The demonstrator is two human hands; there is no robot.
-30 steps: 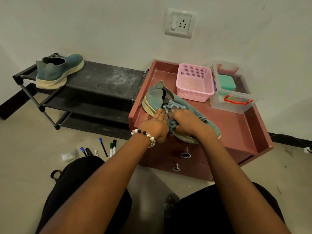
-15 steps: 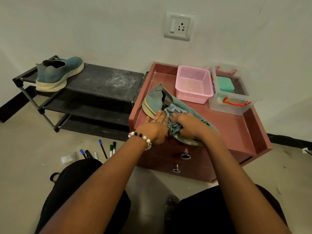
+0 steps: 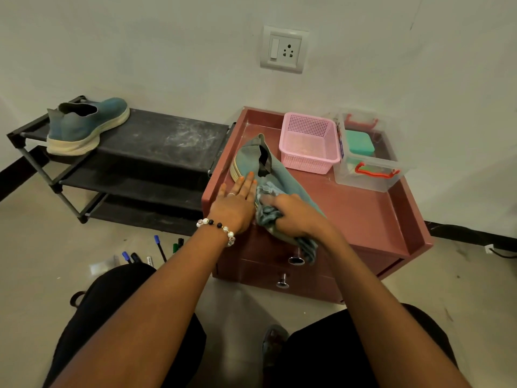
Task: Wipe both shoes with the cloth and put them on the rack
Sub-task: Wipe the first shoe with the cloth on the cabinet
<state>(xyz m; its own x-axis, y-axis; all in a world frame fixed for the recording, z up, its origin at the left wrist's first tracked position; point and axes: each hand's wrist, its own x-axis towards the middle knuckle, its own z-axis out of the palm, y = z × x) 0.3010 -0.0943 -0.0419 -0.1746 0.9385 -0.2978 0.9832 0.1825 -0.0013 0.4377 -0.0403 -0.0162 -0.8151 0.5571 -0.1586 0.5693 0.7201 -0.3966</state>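
Note:
One blue-green shoe (image 3: 84,127) with a cream sole stands on the left end of the black rack's (image 3: 167,141) top shelf. The second shoe (image 3: 251,161) lies on its side on the reddish cabinet top (image 3: 363,208). My left hand (image 3: 236,204) presses flat, fingers straight, against that shoe's sole side. My right hand (image 3: 296,215) grips a bunched blue-grey cloth (image 3: 267,214) against the shoe's upper and hides its toe end. A tail of the cloth hangs over the cabinet's front edge.
A pink mesh basket (image 3: 307,144) and a clear lidded box (image 3: 369,161) stand at the back of the cabinet top. Several marker pens (image 3: 156,247) lie on the floor in front of the rack. A wall socket (image 3: 284,50) is above.
My right hand has drawn the cloth toward me along the shoe, and the cloth's tail now hangs over the front edge. My left hand's fingers have spread flatter on the shoe.

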